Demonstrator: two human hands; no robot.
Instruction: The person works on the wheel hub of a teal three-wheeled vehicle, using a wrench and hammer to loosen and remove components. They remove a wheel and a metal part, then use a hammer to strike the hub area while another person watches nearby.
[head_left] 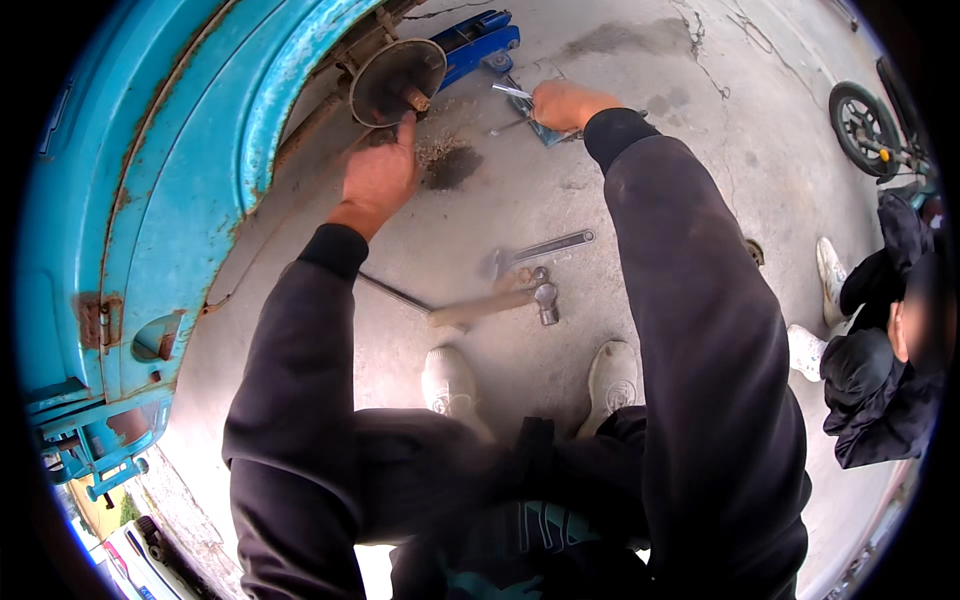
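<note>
My left hand (382,178) is by the hub, index finger stretched up to the rusty stub (416,99) at the middle of a round brown metal plate (385,85). Nothing shows in its grip; its other fingers are partly hidden. Farther right, my right hand (568,106) is closed around a silver metal tool (512,91), whose bright end sticks out to the left; its exact kind is unclear. Just below that hand, a flat teal item (548,134) lies on the floor, partly covered by it.
A rusty turquoise vehicle body (160,190) fills the left side, with a blue floor jack (480,50) behind the hub. A wrench (555,245), a hammer (545,300) and a thin bar (395,292) lie before my shoes. At right are a crouching person (870,370) and a wheel (860,128).
</note>
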